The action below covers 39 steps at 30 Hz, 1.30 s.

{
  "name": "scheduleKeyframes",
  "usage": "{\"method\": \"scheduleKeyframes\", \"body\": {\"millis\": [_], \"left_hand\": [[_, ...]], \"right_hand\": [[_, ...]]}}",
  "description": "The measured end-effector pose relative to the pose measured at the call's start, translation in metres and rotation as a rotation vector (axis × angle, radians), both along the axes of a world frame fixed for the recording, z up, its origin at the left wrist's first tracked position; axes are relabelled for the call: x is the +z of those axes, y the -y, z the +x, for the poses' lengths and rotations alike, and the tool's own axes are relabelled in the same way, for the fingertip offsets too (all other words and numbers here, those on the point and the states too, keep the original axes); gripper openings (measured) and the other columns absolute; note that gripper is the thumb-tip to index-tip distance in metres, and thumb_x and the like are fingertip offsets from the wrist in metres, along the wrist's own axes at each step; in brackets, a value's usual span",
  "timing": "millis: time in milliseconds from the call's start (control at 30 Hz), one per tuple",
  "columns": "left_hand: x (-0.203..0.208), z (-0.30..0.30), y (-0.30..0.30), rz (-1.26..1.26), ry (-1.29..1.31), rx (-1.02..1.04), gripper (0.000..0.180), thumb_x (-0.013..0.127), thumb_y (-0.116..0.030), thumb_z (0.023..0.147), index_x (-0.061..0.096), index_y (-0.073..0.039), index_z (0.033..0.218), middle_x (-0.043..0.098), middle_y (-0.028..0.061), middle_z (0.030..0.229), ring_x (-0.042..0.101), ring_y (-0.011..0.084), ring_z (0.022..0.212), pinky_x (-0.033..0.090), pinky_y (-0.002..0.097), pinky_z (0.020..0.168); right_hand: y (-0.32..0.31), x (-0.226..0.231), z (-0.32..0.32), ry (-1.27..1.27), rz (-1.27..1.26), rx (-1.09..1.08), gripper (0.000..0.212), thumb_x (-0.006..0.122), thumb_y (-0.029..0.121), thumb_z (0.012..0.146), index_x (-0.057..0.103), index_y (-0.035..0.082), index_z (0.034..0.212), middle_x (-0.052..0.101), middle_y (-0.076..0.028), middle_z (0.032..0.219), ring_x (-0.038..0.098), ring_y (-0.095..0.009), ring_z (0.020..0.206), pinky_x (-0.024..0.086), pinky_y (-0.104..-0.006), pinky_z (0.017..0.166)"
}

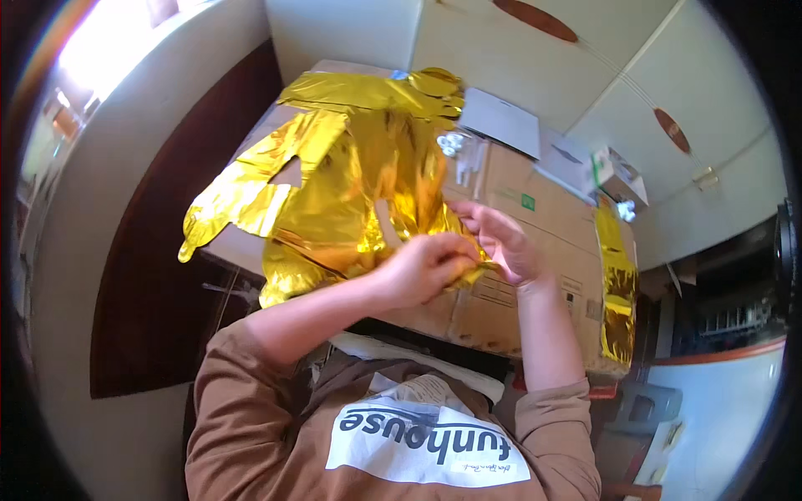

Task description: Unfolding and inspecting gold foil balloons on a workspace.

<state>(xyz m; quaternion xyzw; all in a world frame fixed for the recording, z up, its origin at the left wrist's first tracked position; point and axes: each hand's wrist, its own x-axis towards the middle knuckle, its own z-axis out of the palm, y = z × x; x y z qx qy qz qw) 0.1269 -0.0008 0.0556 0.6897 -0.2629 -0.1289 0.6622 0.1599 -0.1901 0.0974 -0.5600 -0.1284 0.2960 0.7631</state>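
cardboard box (543,225) partly under gold foil (322,224)

Hard daylight from window (113,50) at upper left, blown out to white, faint rainbow flare at rim beside it. Gold foil (322,221) full of sharp glints, folds falling to deep amber. Slight smear across foil's middle. Cardboard (543,217) softly lit, fairly clear. Brown panel (159,284) sunk in shade; far right side dim, soft in detail. Cabinet doors (618,42) bent by fisheye; black vignette round corners.
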Motion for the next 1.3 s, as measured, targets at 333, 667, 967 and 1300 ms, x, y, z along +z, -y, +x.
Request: {"method": "scheduleKeyframes", "body": {"millis": [333, 667, 967, 1300], "left_hand": [[-0.023, 0.012, 0.031, 0.699, 0.839, 0.098, 0.045, 0.073, -0.031, 0.086, 0.065, -0.009, 0.124, 0.061, 0.0151, 0.131, 0.054, 0.0365, 0.126, 0.042, 0.0498, 0.108], [-0.026, 0.053, 0.041, 0.803, 0.750, -0.090, 0.058, 0.078, -0.040, 0.076, 0.065, -0.012, 0.126, 0.057, 0.0131, 0.131, 0.047, 0.0366, 0.129, 0.038, 0.0497, 0.107], [0.003, 0.099, 0.119, 0.633, 0.876, -0.068, 0.041, 0.080, -0.030, 0.075, 0.072, -0.010, 0.111, 0.061, 0.0111, 0.119, 0.050, 0.0346, 0.122, 0.037, 0.0504, 0.105], [-0.032, 0.182, 0.274, 0.408, 0.770, -0.185, 0.025, 0.071, -0.019, 0.085, 0.071, -0.004, 0.104, 0.068, 0.0170, 0.105, 0.063, 0.0381, 0.102, 0.050, 0.0467, 0.094]], "right_hand": [[0.202, -0.112, -0.027, 0.380, -0.987, -0.780, 0.022, 0.072, 0.008, 0.086, 0.068, -0.001, 0.105, 0.072, -0.008, 0.084, 0.067, -0.015, 0.077, 0.053, -0.0321, 0.070], [0.257, -0.082, -0.054, 1.019, -1.490, -0.458, 0.033, 0.070, 0.020, 0.089, 0.066, 0.011, 0.120, 0.065, -0.013, 0.117, 0.060, -0.036, 0.110, 0.048, -0.0441, 0.096], [0.373, -0.076, 0.085, 0.390, -1.388, -0.934, 0.034, 0.081, 0.035, 0.079, 0.073, 0.003, 0.086, 0.074, -0.015, 0.084, 0.071, -0.029, 0.079, 0.055, -0.0381, 0.074], [0.408, -0.119, 0.105, 0.283, -1.198, -0.939, 0.023, 0.078, 0.023, 0.084, 0.074, 0.001, 0.087, 0.072, -0.011, 0.080, 0.065, -0.020, 0.074, 0.051, -0.0358, 0.071]]}}
